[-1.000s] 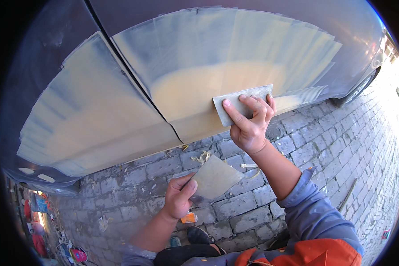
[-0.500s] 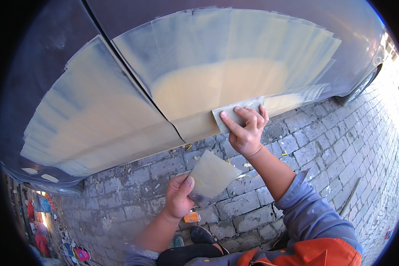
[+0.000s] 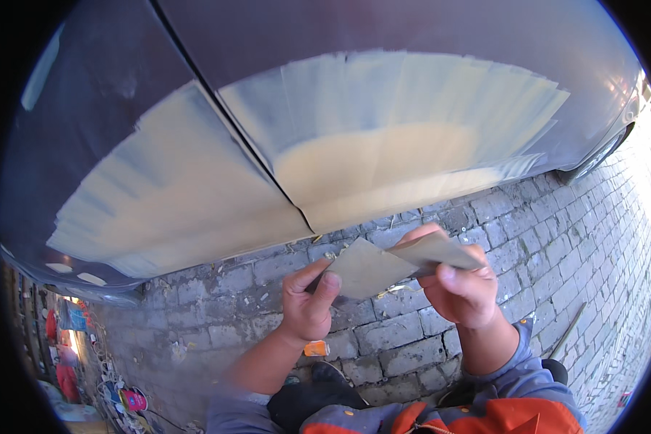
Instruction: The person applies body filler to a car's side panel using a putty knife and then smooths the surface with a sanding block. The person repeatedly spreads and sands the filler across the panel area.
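Observation:
My left hand pinches a square, putty-smeared flat plate, thumb on top. My right hand grips a thin rectangular putty spreader, fingers behind and thumb in front. The spreader's left edge meets or overlaps the plate's right corner; whether they press together I cannot tell. Both are held in front of me, below the lower edge of a dark car's side. A broad patch of beige filler covers its lower panels, thin and streaky along the upper border. A dark vertical seam divides the patch.
Grey brick paving with scattered scraps lies under the car and around my feet. A small orange box rests near my shoe. Cables, a pink tin and clutter are at the lower left. A wheel stands at the right.
My right hand has drawn the spreader off the car panel, back toward me to the plate. The left hand has shifted slightly right and up, and the view has tilted a little.

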`<move>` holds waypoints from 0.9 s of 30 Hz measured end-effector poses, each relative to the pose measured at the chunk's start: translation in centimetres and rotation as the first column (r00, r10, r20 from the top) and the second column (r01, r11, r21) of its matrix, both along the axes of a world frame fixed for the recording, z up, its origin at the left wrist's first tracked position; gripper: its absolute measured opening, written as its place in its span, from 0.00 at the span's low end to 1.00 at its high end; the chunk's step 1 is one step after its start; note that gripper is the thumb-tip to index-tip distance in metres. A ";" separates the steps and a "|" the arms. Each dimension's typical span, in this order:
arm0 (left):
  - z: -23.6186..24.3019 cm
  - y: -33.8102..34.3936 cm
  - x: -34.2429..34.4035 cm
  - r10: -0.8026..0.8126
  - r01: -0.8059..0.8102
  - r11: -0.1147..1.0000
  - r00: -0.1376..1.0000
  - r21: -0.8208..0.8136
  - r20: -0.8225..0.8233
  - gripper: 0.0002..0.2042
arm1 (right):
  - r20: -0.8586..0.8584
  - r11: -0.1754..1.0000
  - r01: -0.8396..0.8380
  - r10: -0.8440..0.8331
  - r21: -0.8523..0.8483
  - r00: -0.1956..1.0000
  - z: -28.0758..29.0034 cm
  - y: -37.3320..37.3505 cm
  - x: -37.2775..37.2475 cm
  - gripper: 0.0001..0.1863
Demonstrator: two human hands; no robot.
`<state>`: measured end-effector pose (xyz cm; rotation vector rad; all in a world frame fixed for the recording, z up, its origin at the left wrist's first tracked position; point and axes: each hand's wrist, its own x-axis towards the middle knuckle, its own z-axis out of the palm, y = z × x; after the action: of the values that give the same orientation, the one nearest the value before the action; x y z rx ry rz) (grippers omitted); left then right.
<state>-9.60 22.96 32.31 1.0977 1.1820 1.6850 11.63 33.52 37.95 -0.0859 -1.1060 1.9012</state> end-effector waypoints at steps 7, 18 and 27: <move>7.8 2.1 -0.7 0.018 -0.018 1.000 0.999 -0.013 -0.032 0.11 | 0.330 0.914 0.234 -0.120 -0.331 0.936 2.6 0.4 1.3 0.17; 10.6 0.8 -4.8 -0.107 0.219 0.974 0.680 0.061 -0.725 0.11 | 0.156 0.614 0.461 -0.484 -0.641 0.861 8.9 -2.0 -3.9 0.19; 11.5 2.3 -17.6 0.113 0.372 0.867 0.501 0.331 -0.858 0.09 | -0.203 -0.183 0.170 -0.973 0.968 0.109 8.4 2.4 -5.0 0.31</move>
<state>-27.20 25.29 43.77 2.5084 1.1744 1.2912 6.60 35.91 46.31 -0.7496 -1.9137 -0.2514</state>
